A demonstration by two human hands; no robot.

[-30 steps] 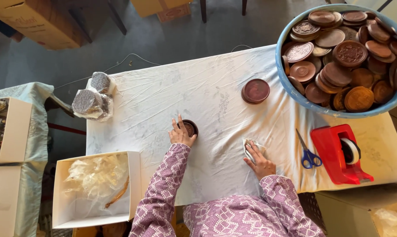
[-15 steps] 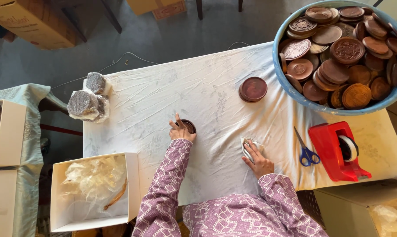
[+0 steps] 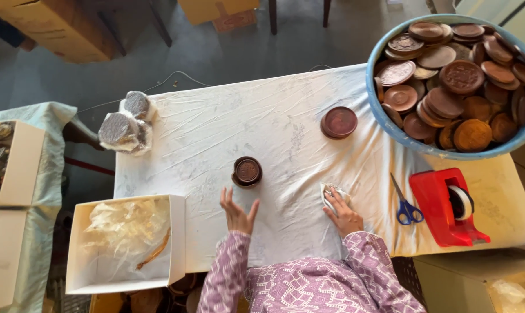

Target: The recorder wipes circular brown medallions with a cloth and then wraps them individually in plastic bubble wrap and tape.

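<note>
A small round brown disc (image 3: 247, 171) lies on the white cloth (image 3: 216, 127) near the table's middle. My left hand (image 3: 238, 213) hovers just below it with fingers spread, holding nothing. My right hand (image 3: 344, 213) presses on a small folded clear wrapper (image 3: 331, 192) lying flat on the cloth. A larger reddish-brown disc (image 3: 339, 122) sits farther back, close to the blue basin. Both sleeves are purple and patterned.
A blue basin (image 3: 384, 116) at the back right holds several brown discs. Blue-handled scissors (image 3: 403, 203) and a red tape dispenser (image 3: 445, 206) lie at the right. Foil-wrapped bundles (image 3: 126, 122) sit at the left edge. A white box (image 3: 120, 243) of clear wrappers stands at the front left.
My left hand has let go of the small brown disc and pulled back toward me, fingers now spread. My right hand stays on the wrapper.
</note>
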